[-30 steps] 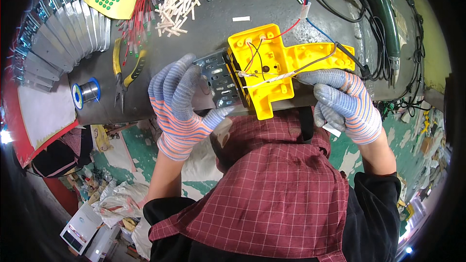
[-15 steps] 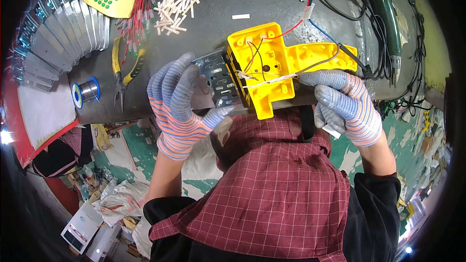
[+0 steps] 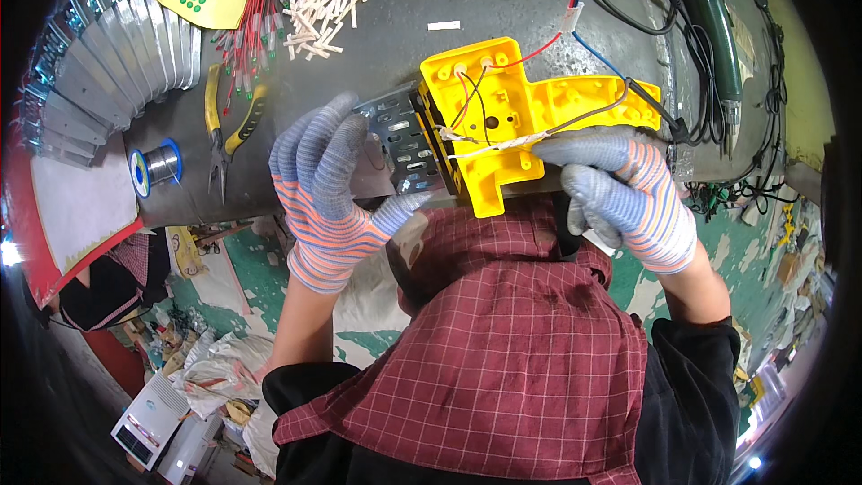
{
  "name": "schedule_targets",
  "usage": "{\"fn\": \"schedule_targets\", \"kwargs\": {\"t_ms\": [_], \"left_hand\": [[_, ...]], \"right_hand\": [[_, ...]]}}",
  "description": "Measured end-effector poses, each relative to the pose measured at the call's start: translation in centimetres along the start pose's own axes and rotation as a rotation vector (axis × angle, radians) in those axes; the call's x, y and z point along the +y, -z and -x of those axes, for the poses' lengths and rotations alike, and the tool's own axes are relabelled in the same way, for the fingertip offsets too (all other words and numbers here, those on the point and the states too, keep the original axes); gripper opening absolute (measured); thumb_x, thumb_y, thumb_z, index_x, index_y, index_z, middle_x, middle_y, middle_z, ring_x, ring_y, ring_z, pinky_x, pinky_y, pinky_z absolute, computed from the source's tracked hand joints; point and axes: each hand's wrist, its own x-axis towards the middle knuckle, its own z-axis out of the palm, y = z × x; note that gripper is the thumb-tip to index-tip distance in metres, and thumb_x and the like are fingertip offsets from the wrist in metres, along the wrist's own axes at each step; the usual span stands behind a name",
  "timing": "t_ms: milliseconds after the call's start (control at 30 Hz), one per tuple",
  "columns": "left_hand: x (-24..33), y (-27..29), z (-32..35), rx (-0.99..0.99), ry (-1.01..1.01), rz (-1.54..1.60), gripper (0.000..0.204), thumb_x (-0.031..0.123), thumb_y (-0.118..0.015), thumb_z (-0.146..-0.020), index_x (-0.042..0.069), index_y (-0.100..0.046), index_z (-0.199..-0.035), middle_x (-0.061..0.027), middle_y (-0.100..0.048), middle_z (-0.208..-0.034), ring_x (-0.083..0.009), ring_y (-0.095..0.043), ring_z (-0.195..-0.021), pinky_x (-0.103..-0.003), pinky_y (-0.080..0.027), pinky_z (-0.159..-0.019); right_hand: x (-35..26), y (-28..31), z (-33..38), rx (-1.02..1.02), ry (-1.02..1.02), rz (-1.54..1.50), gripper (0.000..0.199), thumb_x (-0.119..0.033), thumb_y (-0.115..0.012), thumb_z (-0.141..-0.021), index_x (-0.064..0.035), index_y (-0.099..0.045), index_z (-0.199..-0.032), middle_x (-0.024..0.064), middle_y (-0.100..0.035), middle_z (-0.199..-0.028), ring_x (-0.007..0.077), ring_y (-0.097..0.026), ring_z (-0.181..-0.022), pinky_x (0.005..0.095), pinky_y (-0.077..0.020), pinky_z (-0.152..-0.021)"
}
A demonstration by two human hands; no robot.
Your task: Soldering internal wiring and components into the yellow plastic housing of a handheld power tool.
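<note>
Shifted slightly left since the earlier frame, the right hand (image 3: 633, 193) nears the yellow shell (image 3: 514, 112) at the bench's (image 3: 386, 49) near edge, index finger and thumb parted; whether its curled fingers hold anything, I cannot tell. Left hand (image 3: 323, 180) grips the metal plate (image 3: 401, 145) between fingers and thumb.

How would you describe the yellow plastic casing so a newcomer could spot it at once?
Find the dark workbench and go to its near edge. Between the left hand and right hand sits an open casing with a long extension pointing right. Its bright yellow plastic, crossed by thin wires, sets it apart from the grey slotted metal plate on its left.
</note>
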Motion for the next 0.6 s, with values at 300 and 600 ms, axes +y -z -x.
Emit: {"fn": "schedule_targets", "kwargs": {"t_ms": [300,600], "left_hand": [[-0.2,0.4,-3.0,-0.021,-0.046,-0.004,0.086,0.042,-0.086,-0.065,0.006,-0.050,-0.133,-0.0135,-0.057,-0.127,-0.0325,-0.051,-0.117,-0.044,-0.039,-0.101],[-0.1,-0.1,-3.6,-0.182,-0.061,0.110,0.075,0.040,-0.078,-0.071,0.012,-0.050,-0.134,-0.0173,-0.049,-0.135,-0.0384,-0.046,-0.124,-0.050,-0.035,-0.105]], "right_hand": [[-0.1,-1.7,-2.7,0.131,0.427,0.550,0.029,-0.015,-0.057,-0.095,-0.0021,-0.065,-0.120,0.0134,-0.070,-0.090,0.0215,-0.068,-0.083,0.0325,-0.0522,-0.077],[0.8,-3.5,-3.2,0.260,0.505,0.741,0.033,-0.017,-0.058,-0.093,-0.0044,-0.062,-0.123,0.0208,-0.068,-0.084,0.0341,-0.068,-0.077,0.0382,-0.0533,-0.068]]}}
